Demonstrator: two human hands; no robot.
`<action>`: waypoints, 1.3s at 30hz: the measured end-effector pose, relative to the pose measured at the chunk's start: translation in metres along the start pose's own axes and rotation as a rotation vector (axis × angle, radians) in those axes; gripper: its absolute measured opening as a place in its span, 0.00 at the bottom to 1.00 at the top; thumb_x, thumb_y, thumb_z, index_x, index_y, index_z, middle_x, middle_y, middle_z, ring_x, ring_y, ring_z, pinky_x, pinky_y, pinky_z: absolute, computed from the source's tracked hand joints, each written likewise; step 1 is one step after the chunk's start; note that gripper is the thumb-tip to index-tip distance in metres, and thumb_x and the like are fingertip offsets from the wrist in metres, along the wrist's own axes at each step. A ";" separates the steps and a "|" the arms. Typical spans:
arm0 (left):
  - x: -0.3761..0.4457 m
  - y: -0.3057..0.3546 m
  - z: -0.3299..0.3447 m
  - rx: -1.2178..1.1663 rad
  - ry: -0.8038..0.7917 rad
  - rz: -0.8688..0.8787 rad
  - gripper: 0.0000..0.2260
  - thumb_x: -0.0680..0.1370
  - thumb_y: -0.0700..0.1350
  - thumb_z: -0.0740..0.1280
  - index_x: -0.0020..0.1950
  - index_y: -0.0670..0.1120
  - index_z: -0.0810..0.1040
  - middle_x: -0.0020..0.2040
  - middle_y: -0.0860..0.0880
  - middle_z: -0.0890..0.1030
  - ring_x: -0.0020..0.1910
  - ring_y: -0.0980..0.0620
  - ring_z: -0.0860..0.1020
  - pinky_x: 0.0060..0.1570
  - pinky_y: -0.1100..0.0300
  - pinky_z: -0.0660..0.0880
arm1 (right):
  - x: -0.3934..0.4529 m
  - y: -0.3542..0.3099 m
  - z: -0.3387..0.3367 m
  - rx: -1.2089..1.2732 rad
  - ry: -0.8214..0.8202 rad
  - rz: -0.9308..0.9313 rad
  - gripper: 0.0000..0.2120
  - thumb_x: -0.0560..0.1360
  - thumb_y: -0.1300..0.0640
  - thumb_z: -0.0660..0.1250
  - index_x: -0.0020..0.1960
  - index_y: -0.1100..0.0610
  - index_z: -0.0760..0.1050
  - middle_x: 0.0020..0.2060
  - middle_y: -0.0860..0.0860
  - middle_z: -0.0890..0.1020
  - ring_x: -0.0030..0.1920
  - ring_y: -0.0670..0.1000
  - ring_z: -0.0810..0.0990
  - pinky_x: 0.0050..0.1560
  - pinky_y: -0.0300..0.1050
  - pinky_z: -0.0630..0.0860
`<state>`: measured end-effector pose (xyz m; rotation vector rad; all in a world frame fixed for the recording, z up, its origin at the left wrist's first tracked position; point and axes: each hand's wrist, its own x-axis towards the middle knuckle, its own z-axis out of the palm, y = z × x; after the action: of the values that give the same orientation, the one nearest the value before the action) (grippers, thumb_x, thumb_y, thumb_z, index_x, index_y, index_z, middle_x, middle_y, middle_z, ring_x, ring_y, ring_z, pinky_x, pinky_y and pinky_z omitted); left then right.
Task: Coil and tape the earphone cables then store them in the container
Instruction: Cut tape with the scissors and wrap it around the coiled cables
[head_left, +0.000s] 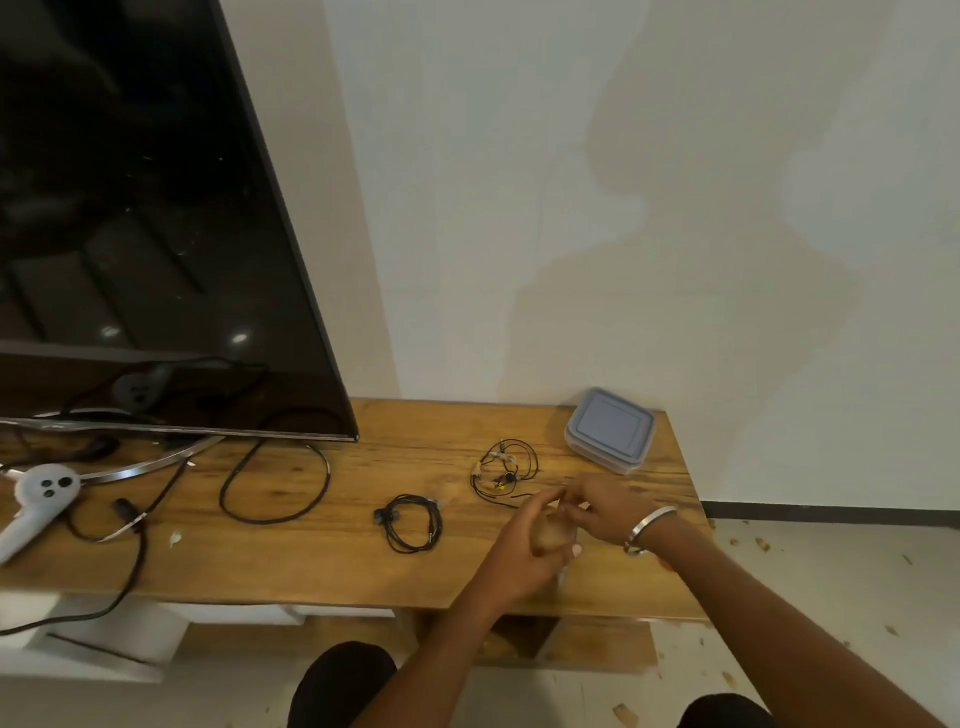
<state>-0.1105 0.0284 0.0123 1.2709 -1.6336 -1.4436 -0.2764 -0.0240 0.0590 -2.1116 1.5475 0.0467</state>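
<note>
Two hands meet over the near right part of the wooden counter (322, 561). The left hand (540, 535) grips a brownish roll of tape (551, 535), and the right hand (597, 512), with a metal bangle (647, 527) on its wrist, pinches at the top of the roll; what exactly it pinches is too small to tell. Just beyond the hands lies a loose black earphone cable (503, 470). Left of them lies a coiled black earphone cable (413, 522). At the far right stands the grey container (610, 428), lid on. A television (145, 218) stands at the far left.
</note>
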 end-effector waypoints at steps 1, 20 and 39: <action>0.002 0.002 -0.001 0.003 -0.008 0.006 0.29 0.72 0.51 0.72 0.71 0.63 0.65 0.69 0.64 0.69 0.68 0.67 0.67 0.61 0.70 0.67 | -0.003 0.003 0.004 0.047 0.013 -0.007 0.10 0.79 0.55 0.60 0.51 0.58 0.78 0.50 0.53 0.81 0.45 0.50 0.76 0.47 0.44 0.72; 0.010 -0.018 -0.009 0.001 0.053 0.099 0.18 0.70 0.50 0.74 0.55 0.53 0.71 0.55 0.55 0.76 0.61 0.57 0.73 0.61 0.59 0.70 | 0.008 0.007 0.015 0.176 0.050 -0.035 0.09 0.76 0.53 0.67 0.50 0.58 0.79 0.48 0.52 0.81 0.47 0.51 0.80 0.47 0.44 0.75; 0.016 -0.015 -0.008 0.029 -0.001 0.200 0.06 0.75 0.45 0.72 0.51 0.52 0.85 0.55 0.54 0.78 0.59 0.57 0.76 0.59 0.66 0.71 | -0.001 0.016 0.014 0.648 0.032 -0.039 0.05 0.76 0.56 0.66 0.43 0.49 0.76 0.49 0.50 0.77 0.49 0.53 0.80 0.38 0.52 0.83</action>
<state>-0.1053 0.0117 -0.0028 1.0875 -1.7348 -1.3036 -0.2867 -0.0207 0.0408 -1.6247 1.3045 -0.4446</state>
